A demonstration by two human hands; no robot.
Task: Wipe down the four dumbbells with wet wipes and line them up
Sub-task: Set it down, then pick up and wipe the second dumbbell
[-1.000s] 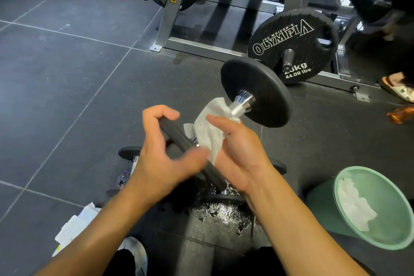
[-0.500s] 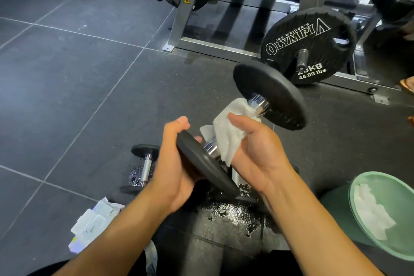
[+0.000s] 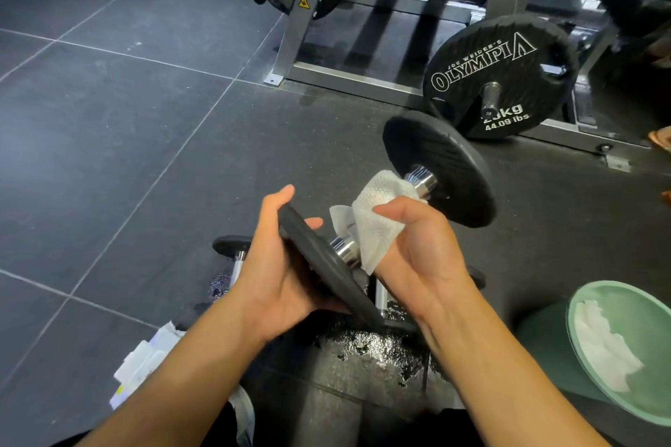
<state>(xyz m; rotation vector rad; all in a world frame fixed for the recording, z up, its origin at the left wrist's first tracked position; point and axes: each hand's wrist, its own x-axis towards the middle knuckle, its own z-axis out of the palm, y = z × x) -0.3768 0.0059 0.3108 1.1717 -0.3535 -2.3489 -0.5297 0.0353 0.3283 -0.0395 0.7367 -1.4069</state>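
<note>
I hold a black dumbbell point(image 3: 441, 170) with a chrome handle in the air, tilted away to the upper right. My left hand point(image 3: 279, 265) grips its near disc by the rim. My right hand point(image 3: 417, 247) is closed around the handle with a white wet wipe point(image 3: 377, 218) wrapped over it. Two more dumbbells lie on the floor below: one point(image 3: 236, 254) at the left of my left hand, another dumbbell point(image 3: 381, 298) mostly hidden under my hands.
A wet patch point(image 3: 370, 348) shines on the dark floor beneath the hands. A green bin point(image 3: 581, 337) with used wipes stands at the right. A wipe packet point(image 3: 145, 370) lies at the lower left. A grey machine frame point(image 3: 363, 76) with an Olympia weight plate point(image 3: 497, 80) stands behind.
My left hand has shifted from the handle to the near disc's rim. The dumbbell has swung so its near disc faces me more, while the right hand keeps the wipe on the handle.
</note>
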